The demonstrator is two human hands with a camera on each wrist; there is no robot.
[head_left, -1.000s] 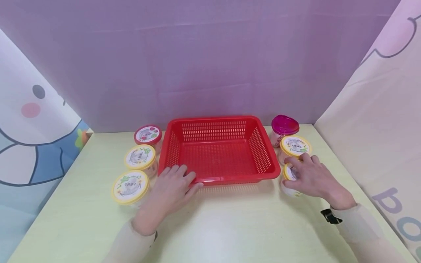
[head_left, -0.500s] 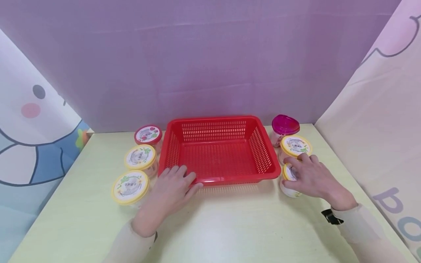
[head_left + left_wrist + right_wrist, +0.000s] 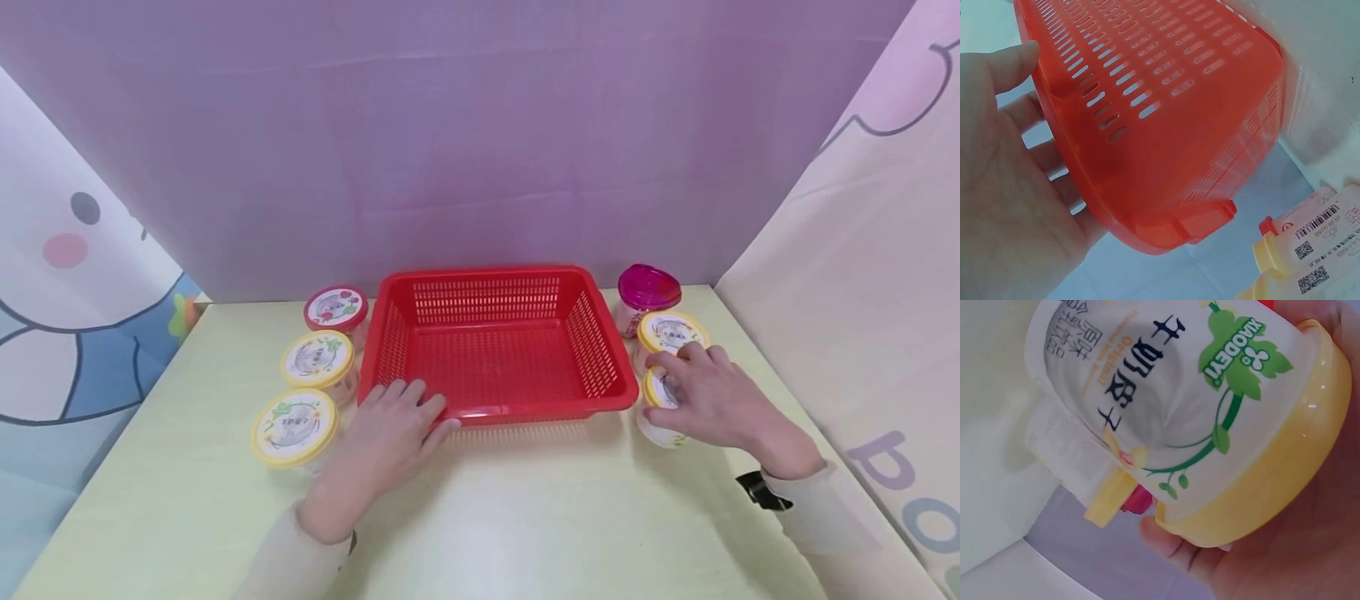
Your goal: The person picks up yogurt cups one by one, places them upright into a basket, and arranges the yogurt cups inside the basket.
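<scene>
My left hand (image 3: 397,429) grips the near left corner of a red plastic basket (image 3: 498,410), its fingers over the rim. In the left wrist view those fingers pass behind the basket's rim (image 3: 1075,165). On the right, my right hand (image 3: 712,404) holds a white tub with a yellow lid (image 3: 660,429) from above. The right wrist view shows the tub's printed side (image 3: 1166,394), with the hand (image 3: 1279,562) around its lid. This tub stands upright on the table, nearest me in its row. Part of its lid is hidden under the fingers.
Behind the held tub stand another yellow-lidded tub (image 3: 672,332) and a cup with a magenta lid (image 3: 648,287). Left of the basket are two yellow-lidded tubs (image 3: 295,427) and a red-lidded one (image 3: 335,307). A purple cloth wall (image 3: 480,150) rises behind the table.
</scene>
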